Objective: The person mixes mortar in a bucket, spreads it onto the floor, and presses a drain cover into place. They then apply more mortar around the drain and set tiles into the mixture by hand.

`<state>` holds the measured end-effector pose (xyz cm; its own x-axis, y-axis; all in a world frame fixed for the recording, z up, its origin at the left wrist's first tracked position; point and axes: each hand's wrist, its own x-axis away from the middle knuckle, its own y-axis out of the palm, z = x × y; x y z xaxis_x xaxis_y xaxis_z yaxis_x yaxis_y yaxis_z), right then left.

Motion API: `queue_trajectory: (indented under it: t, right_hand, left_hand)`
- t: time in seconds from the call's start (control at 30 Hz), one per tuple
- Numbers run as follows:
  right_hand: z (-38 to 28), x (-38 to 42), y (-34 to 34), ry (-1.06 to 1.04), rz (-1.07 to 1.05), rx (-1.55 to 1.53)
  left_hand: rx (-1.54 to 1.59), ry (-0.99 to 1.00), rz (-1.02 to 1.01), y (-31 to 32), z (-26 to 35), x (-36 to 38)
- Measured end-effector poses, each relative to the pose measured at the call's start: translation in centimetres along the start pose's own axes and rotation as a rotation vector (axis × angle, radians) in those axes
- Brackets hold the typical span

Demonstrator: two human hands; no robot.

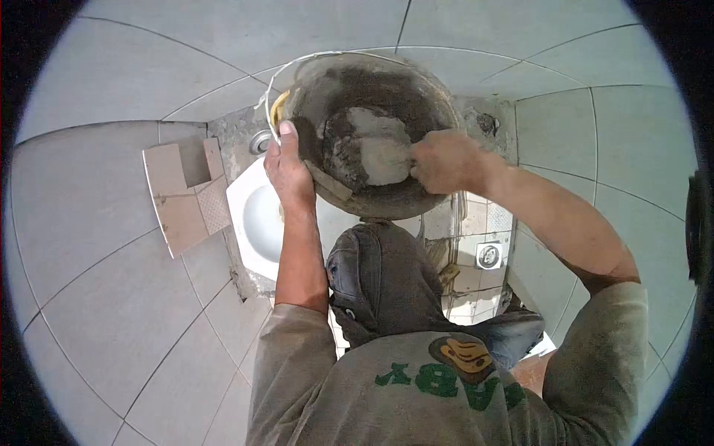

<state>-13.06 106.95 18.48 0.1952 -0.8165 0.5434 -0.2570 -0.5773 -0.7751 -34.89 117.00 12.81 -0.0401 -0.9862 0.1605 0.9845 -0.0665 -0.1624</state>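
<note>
A round, dirty bucket point(372, 78) is tilted so that its inside faces me, with grey mortar point(364, 119) lying in it. My left hand point(290, 171) is closed on the bucket's left rim, thumb on top, beside a yellow piece point(278, 108) and a thin white bail. Inside the bucket, at the right, my right hand point(448, 161) makes a fist around the handle of what looks like a trowel point(385, 161). Its blade is coated with mortar and lies against the mortar; the fingers hide the handle.
A white ceramic basin point(256, 219) is set in the floor below the bucket, left of my knees. Cut tile pieces point(182, 215) lean at the left wall. A square floor drain point(489, 256) lies at the right. Large grey tiles point(632, 141) cover the walls.
</note>
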Motion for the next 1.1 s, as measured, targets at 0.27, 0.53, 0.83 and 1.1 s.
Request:
queue_trajectory:
  t: [0.27, 0.53, 0.83, 1.1]
  right_hand:
    - [2.7, 5.1, -1.9, 0.251, 0.185, -0.146]
    - [7.9, 16.8, 1.4, 0.591, 0.308, -0.714]
    - [19.3, 18.3, 21.3, 1.195, 0.551, -1.075]
    - [27.2, 14.4, 32.3, 1.174, 0.606, -0.707]
  left_hand:
    - [0.101, -0.111, 0.022, 0.2, -0.5, -0.2]
    - [0.150, -0.156, 0.019, -0.6, -1.4, -0.7]
    - [0.375, -0.295, -0.117, -0.2, 0.0, 0.2]
    - [0.285, -0.291, -0.093, 1.4, 1.3, 1.3]
